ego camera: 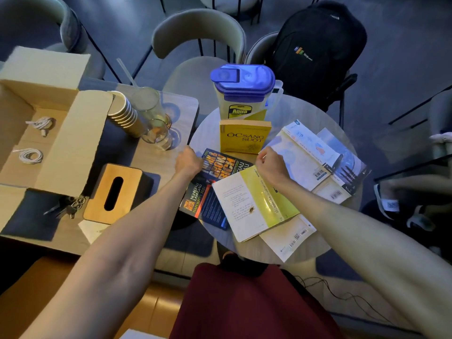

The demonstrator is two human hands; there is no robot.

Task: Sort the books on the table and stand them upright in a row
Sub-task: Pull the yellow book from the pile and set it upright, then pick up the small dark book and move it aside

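Observation:
A yellow book [244,138] stands upright against the blue-lidded pitcher [242,94] at the back of the round table [208,133]. In front of it a dark blue book [210,192] lies flat, partly covered by a white and yellow-green book [254,204]. A white book [293,237] lies under that one. A pale blue-white book [303,152] tops a loose pile [342,177] on the right. My left hand [188,161] is curled at the dark book's far left corner. My right hand [270,162] is curled between the yellow-green and pale books. Neither hand visibly holds a book.
A second table on the left carries an open cardboard box [41,133], stacked paper cups [123,111], two glasses [156,123], a wooden tissue box [113,192] and keys [71,206]. Chairs and a black backpack [315,52] stand behind the round table.

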